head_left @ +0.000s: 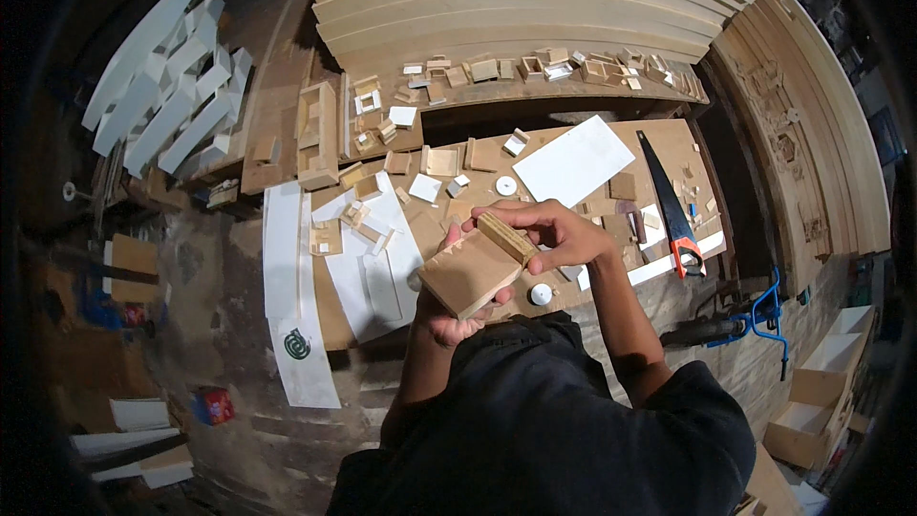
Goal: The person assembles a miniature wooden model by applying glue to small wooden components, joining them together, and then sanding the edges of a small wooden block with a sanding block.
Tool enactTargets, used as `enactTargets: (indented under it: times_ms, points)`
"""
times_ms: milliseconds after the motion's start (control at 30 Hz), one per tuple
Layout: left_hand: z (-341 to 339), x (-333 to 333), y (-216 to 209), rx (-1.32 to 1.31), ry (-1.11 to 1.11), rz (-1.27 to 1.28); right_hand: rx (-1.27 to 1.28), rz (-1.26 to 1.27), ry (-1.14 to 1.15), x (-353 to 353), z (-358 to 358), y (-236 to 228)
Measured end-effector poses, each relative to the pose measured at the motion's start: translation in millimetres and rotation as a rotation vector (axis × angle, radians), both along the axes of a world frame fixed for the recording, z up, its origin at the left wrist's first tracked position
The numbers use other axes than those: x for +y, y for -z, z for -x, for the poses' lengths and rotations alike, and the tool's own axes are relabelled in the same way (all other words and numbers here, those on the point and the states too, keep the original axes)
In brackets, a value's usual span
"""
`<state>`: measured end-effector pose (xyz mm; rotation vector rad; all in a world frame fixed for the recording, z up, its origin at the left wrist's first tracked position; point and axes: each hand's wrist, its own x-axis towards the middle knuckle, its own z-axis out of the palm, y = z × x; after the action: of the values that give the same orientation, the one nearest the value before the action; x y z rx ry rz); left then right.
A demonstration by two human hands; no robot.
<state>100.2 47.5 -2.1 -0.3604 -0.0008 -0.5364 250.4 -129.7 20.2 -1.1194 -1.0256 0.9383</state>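
Note:
Close to my body, my left hand [452, 325] holds a small square wooden piece [470, 270] from below, its smooth brown face tilted up. My right hand [565, 232] has its thumb and fingers closed round a short, thick wood strip [506, 237] with a layered edge. The strip lies against the far right side of the square piece; whether the two are joined I cannot tell. Under my hands, the workbench [478, 201] carries small wooden boxes, among them an open box [440, 161], and a white round disc [541, 294] beside my right wrist.
A handsaw [671, 201] with an orange and black handle lies at the right. White panels [575, 161] rest on the bench. More small boxes [482, 69] line the far shelf before stacked boards [516, 0]. A spiral coil [296, 343] lies at the left on a white board.

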Motion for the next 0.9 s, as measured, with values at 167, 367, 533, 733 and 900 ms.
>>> enactTargets:
  times_ms: [167, 367, 533, 733, 900]
  points:
    - [0, -4, 1, -0.024, 0.017, 0.067, 0.060, 0.061, -0.002, -5, 1, -2]
    - [1, -7, 1, -0.012, -0.006, -0.110, 0.081, 0.018, -0.008, -8, 2, 2]
    - [6, -23, -2, 0.038, -0.316, -0.622, 0.064, 0.010, 0.026, -13, 1, 0]
    - [13, -29, 3, 0.024, -0.664, -1.584, -0.345, 0.025, 0.223, -17, 21, -33]
    - [9, -35, -18, -0.034, -0.790, -1.764, -0.503, 0.051, 0.236, -12, 35, -43]
